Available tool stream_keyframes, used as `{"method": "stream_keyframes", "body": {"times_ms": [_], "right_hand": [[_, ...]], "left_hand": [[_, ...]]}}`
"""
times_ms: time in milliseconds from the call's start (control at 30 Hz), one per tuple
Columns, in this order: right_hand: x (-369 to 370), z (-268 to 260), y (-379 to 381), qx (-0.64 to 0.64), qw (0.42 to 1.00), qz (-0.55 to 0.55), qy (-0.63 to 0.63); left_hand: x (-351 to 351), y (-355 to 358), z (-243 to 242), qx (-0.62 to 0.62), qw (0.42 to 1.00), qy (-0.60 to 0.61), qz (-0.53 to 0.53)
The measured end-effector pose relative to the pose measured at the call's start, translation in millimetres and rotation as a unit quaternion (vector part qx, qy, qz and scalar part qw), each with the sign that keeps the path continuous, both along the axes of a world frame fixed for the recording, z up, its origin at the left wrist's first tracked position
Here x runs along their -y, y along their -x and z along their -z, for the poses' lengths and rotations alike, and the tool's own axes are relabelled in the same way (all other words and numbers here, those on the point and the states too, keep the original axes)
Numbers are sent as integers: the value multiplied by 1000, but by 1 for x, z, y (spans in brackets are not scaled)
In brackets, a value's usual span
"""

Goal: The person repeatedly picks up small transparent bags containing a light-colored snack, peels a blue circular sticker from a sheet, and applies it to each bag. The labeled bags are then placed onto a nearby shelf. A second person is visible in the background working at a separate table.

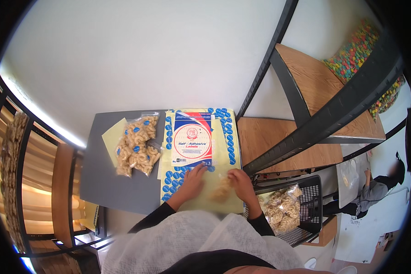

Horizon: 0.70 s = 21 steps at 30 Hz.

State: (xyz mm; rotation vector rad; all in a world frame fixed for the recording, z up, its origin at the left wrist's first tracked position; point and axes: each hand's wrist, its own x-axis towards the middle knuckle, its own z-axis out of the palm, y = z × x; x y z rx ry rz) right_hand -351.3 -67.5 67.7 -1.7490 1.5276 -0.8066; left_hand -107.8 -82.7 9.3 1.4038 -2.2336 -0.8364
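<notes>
My right hand (pixel 241 183) grips the top of a small clear bag of pale curly snacks (pixel 221 190), blurred, above a yellow sheet (pixel 209 202). To its left, my left hand (pixel 192 181) rests fingers forward at the lower edge of a self-adhesive labels packet (pixel 191 137). Whether its fingertips touch a sticker is hard to tell. Round blue stickers (pixel 173 183) lie in rows on the yellow sheet around the packet. Several filled snack bags with blue stickers (pixel 137 147) are piled on the grey table (pixel 99 171) at the left.
A black plastic crate (pixel 310 198) at my right holds unstickered snack bags (pixel 282 209). Beside the table rises a metal shelf post (pixel 304 126) with wooden shelves (pixel 270 140). Large bags of coloured snacks (pixel 356 51) sit higher up. A person (pixel 373 195) works at another table farther right.
</notes>
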Motion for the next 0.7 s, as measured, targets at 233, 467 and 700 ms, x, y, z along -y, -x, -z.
{"method": "stream_keyframes", "body": {"times_ms": [233, 467, 700], "right_hand": [[79, 36, -23, -27, 993, -19, 117], [127, 66, -27, -42, 993, 22, 106], [132, 76, -33, -110, 986, 20, 126]], "left_hand": [[3, -1, 0, -6, 997, 47, -61], [21, 1, -4, 40, 986, 154, -57], [30, 3, 7, 49, 986, 139, -81]]}}
